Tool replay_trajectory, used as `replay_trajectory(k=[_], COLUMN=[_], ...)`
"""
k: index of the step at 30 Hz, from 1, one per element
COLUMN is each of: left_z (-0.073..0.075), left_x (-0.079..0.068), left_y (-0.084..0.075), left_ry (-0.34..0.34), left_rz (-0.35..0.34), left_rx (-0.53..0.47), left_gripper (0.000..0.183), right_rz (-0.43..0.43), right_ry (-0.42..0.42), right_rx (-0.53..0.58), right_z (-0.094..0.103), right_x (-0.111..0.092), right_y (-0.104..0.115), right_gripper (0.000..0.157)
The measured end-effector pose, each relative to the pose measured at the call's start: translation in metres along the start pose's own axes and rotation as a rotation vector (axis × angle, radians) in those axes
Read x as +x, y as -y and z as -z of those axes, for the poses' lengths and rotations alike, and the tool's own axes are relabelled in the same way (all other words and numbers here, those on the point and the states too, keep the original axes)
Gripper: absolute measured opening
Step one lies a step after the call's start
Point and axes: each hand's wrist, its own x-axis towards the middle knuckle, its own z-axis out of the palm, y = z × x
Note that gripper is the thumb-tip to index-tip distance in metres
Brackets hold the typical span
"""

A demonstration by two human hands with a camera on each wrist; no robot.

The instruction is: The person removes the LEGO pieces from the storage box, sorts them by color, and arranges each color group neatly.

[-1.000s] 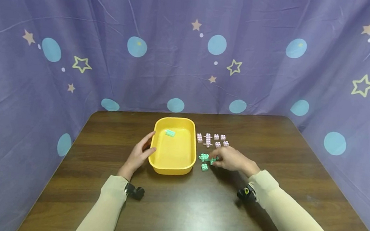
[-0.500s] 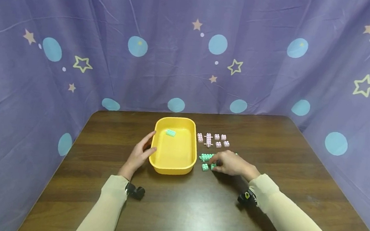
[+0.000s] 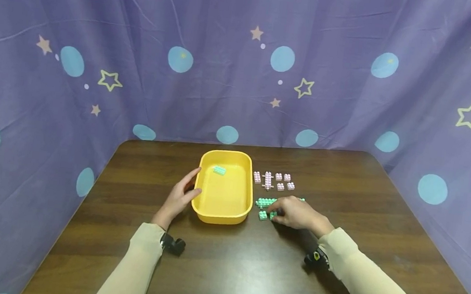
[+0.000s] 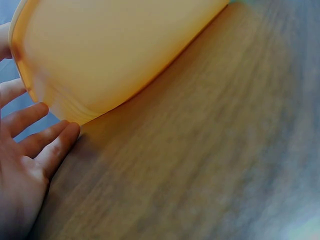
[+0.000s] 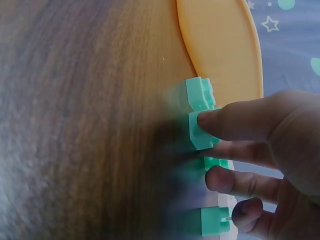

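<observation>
My left hand (image 3: pixel 178 200) rests at the left wall of a yellow plastic bin (image 3: pixel 219 219), its fingers loosely spread along the outside. In the left wrist view the fingertips (image 4: pixel 73 129) reach the bin's lower corner. To the bin's right, my right hand (image 3: pixel 297 214) pinches a small green building block (image 5: pixel 199 131) between thumb and forefinger, low over the table. Beside it stands another small green block (image 3: pixel 263 215). A longer green studded piece (image 3: pixel 265 202) lies just behind, partly hidden by the fingers. Past the knuckles shows one more green block (image 5: pixel 212 221).
One green block (image 3: pixel 219 170) lies inside the bin. Behind the green pieces, several small pink blocks (image 3: pixel 280 186) sit in rows with a long pink piece with side pegs (image 3: pixel 268 180). A purple curtain (image 3: pixel 209 66) hangs behind the brown wooden table (image 3: pixel 221 271).
My right hand has moved slightly toward me, bringing the pinched green block away from the long green piece to beside the other small one. My left hand stays at the bin.
</observation>
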Motion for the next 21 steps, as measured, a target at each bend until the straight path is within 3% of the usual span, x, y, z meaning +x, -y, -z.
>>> replay_trajectory(k=[14, 21], left_z=[0.001, 0.001], left_x=[-0.002, -0.001], left_y=[-0.002, -0.003], left_ry=[0.004, 0.001], left_rz=[0.013, 0.021], left_rx=[-0.028, -0.02], left_gripper=[0.064, 0.064], right_rz=[-0.029, 0.004], right_ry=[-0.002, -0.087], right_rx=[0.008, 0.033], right_z=[0.005, 0.024], right_x=[-0.001, 0.007], right_y=[0.003, 0.002], right_gripper=[0.023, 0.023])
